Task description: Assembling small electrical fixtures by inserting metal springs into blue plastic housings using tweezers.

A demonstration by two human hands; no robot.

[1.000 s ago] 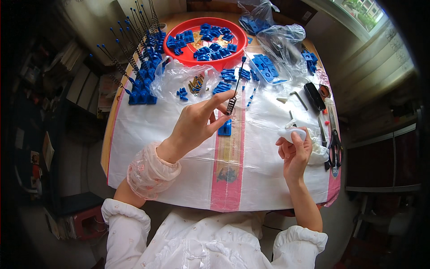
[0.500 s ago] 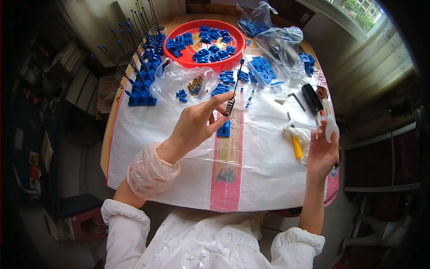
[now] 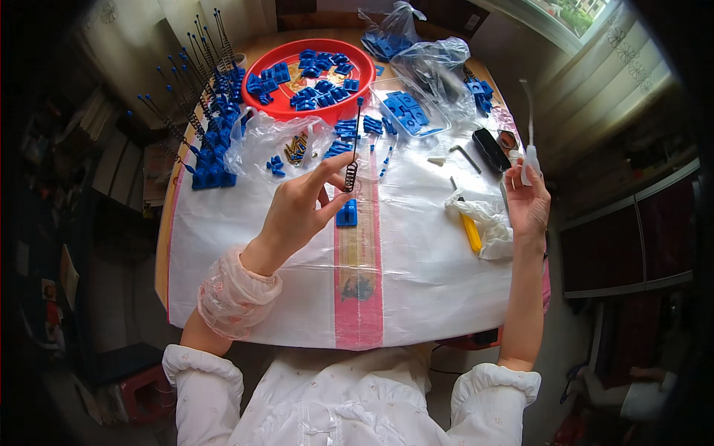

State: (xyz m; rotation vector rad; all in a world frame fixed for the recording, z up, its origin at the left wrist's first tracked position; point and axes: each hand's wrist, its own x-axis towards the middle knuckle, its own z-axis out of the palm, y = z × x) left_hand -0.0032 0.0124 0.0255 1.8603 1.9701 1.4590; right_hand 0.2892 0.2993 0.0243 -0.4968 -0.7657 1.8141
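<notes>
Two hands over the white sheet (image 3: 268,253), each one holding a thing.

The left hand (image 3: 297,212) pinches a thin rod with a spring (image 3: 351,175) near the red tray (image 3: 297,110), just above a small blue block (image 3: 346,214). The right hand (image 3: 526,201), far right of the tray, is closed around a small white bottle (image 3: 528,160) with a long nozzle.

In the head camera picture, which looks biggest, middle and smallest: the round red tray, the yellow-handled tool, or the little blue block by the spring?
1. Round red plastic tray
2. Yellow-handled tool, partly under crumpled plastic
3. Small blue plastic block
</notes>
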